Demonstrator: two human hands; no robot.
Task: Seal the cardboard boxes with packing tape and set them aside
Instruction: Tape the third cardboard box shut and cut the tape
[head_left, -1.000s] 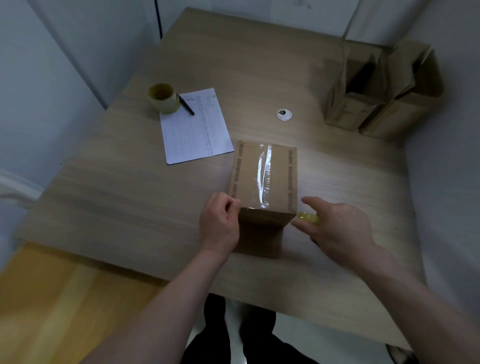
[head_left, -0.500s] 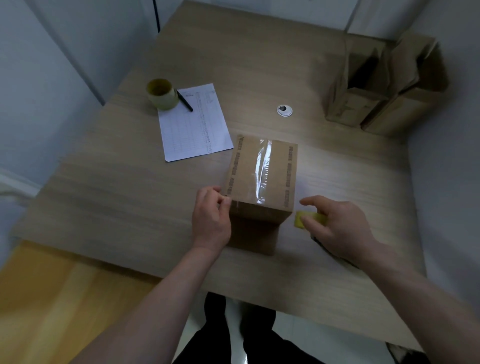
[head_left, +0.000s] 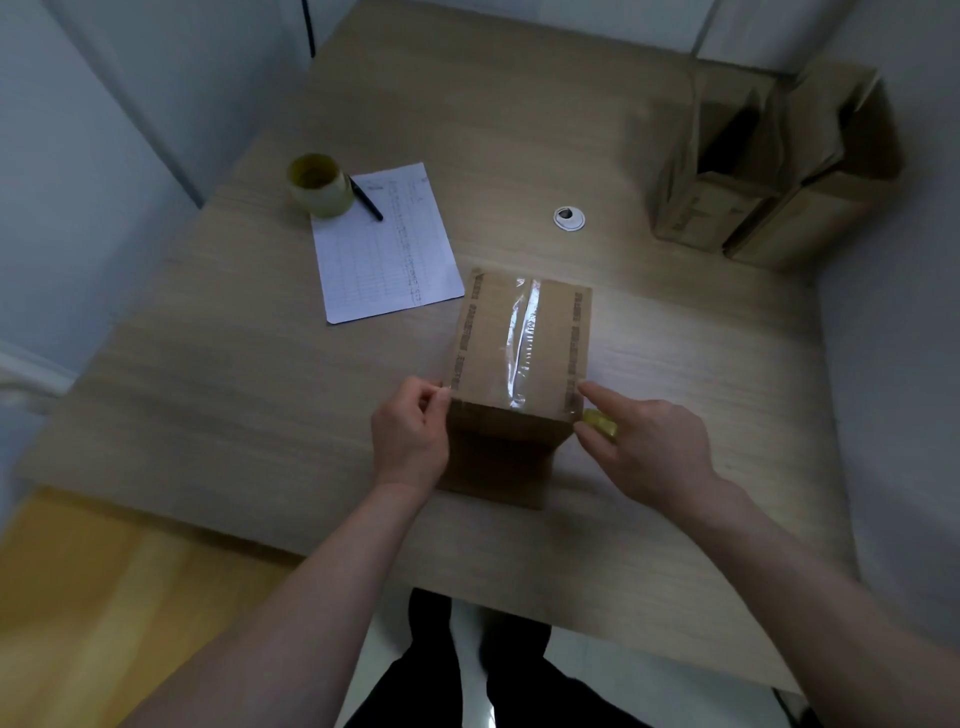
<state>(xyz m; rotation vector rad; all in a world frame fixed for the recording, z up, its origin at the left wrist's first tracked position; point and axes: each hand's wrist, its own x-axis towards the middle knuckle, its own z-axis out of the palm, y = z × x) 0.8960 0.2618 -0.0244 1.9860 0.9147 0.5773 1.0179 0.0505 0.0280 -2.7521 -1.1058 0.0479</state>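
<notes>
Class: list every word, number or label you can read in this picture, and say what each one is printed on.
None can be read.
Sealed box: dark print strips along both top edges, blurred.
Paper sheet: ruled table with handwriting, too small.
Open boxes: faint side marks, illegible.

Showing a brown box (head_left: 519, 338) with shiny clear tape (head_left: 522, 343). Sitting on a light wood table (head_left: 208, 389): yellow tape roll (head_left: 318, 185), white lined paper (head_left: 387, 244), black pen (head_left: 366, 199).

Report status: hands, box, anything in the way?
Left hand pinching at box's near left top edge. Right hand holds yellow item, forefinger on right edge. Box taped along top seam. Path clear.
</notes>
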